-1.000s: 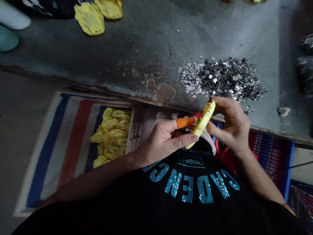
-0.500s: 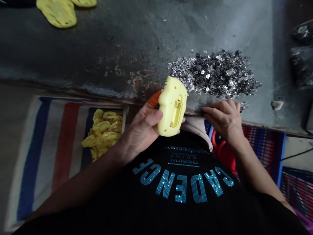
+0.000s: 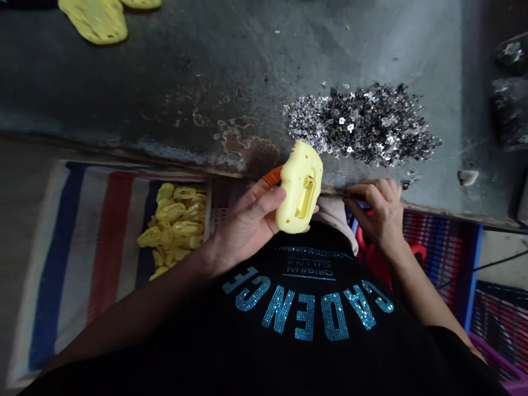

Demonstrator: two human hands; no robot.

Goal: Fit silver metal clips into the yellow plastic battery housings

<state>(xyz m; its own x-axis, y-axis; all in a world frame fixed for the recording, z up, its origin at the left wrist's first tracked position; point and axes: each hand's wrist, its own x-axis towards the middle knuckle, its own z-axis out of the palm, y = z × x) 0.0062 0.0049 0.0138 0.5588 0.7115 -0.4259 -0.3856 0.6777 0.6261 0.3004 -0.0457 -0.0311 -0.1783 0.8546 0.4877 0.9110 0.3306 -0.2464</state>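
Observation:
My left hand (image 3: 249, 223) is closed around a yellow plastic casing (image 3: 295, 190), thumb on its near side and other fingers underneath. The casing is tilted, with its battery compartment facing up and small metal contacts at the ends of the slot. An orange cover (image 3: 273, 176) wraps one finger. At the table's front edge my right hand (image 3: 381, 212) has its thumb and index finger pinched together; what lies between them, if anything, is too small to make out. Just beyond both hands spreads a pile of small shiny metal contact pieces (image 3: 367, 126).
Yellow casings (image 3: 97, 22) lie on the grey table (image 3: 185, 71) at the far left. Below the edge, a container of yellow parts (image 3: 177, 220) stands beside a striped sheet (image 3: 109, 247). Bags of metal pieces (image 3: 511, 110) sit at the right, above a blue crate (image 3: 474, 275).
My left hand has moved slightly right and toward my body with the casing. The right hand has shifted a little, its thumb and index finger still together at the edge.

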